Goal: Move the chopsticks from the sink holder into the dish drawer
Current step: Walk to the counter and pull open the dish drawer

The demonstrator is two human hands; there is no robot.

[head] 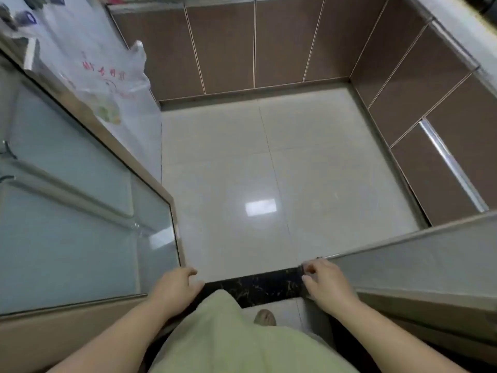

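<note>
No chopsticks, sink holder or dish drawer can be seen in the head view. I stand at a kitchen doorway, looking down. My left hand point(174, 288) is low at the left, its fingers loosely apart beside the bottom corner of the left glass sliding door point(80, 211), and it holds nothing. My right hand point(324, 285) has its fingers curled over the edge of the right sliding door point(430, 259). Brown lower cabinets point(228, 47) line the far wall and the right wall, and one on the right has a long metal handle point(451, 162).
A pale tiled floor point(269, 170) lies between the doors, behind a dark marble threshold point(258, 286). A white plastic bag point(113, 84) with red print hangs at the far left. A light worktop edge point(462, 30) runs along the right. My foot point(265, 317) shows below.
</note>
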